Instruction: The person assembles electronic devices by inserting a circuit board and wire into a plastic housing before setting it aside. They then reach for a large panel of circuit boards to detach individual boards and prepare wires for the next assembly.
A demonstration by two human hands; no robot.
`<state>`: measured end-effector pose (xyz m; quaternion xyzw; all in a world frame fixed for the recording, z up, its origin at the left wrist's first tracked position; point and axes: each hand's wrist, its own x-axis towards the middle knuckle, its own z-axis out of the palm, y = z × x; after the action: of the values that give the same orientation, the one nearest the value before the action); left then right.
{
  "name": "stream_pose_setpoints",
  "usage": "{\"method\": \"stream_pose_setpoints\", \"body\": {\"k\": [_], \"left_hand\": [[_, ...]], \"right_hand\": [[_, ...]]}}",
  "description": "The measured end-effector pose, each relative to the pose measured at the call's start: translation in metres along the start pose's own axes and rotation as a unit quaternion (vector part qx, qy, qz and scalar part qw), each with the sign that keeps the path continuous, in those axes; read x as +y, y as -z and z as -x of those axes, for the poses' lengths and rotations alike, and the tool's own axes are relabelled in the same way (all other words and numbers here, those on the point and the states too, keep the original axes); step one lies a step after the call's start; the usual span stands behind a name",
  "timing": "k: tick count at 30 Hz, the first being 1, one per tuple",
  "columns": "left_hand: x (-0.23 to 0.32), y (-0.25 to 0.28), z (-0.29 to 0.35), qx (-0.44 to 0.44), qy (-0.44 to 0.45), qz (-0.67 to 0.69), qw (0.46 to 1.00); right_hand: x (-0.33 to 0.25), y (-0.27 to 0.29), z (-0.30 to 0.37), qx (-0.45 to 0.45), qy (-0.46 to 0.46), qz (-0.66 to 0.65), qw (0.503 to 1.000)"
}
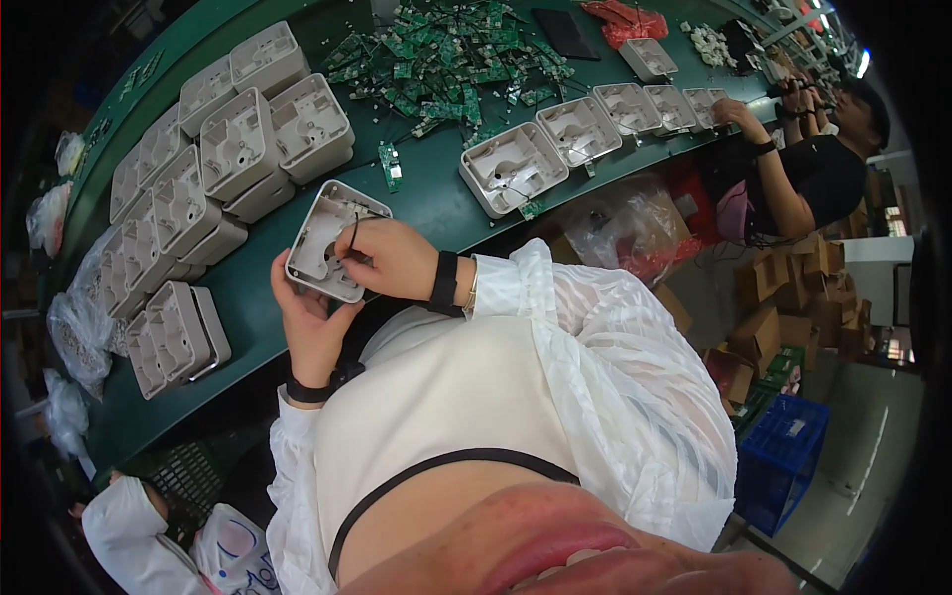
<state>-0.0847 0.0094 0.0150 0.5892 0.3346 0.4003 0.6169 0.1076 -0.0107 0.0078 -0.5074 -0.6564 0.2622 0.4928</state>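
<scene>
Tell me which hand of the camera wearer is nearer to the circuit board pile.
Right. The right hand, over the grey housing, lies below the pile; the left hand, holding it, is farther down-left.

Electronics assembly workshop.
Before me: green worktable (431, 198), heaped circuit boards (426, 59), many pale housings (235, 149); to my right: co-worker (821, 186), cardboard boxes (756, 339), blue crate (781, 464).

Green workbench (426, 193), stacked grey housings (238, 149), heaped circuit boards (426, 59), red bag (627, 24), white parts (708, 45)
</scene>
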Motion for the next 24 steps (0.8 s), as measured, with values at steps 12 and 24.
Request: {"method": "stream_pose_setpoints", "body": {"k": [12,24], "left_hand": [[-0.006,-0.004,0.011,0.059,0.034,0.031,0.997],[-0.01,-0.003,0.014,0.057,0.04,0.09,0.994]], "right_hand": [[0.007,0.001,-0.009,-0.052,0.018,-0.008,0.998],[0.005,0.008,-0.011,-0.075,-0.077,-0.108,0.988]]}}
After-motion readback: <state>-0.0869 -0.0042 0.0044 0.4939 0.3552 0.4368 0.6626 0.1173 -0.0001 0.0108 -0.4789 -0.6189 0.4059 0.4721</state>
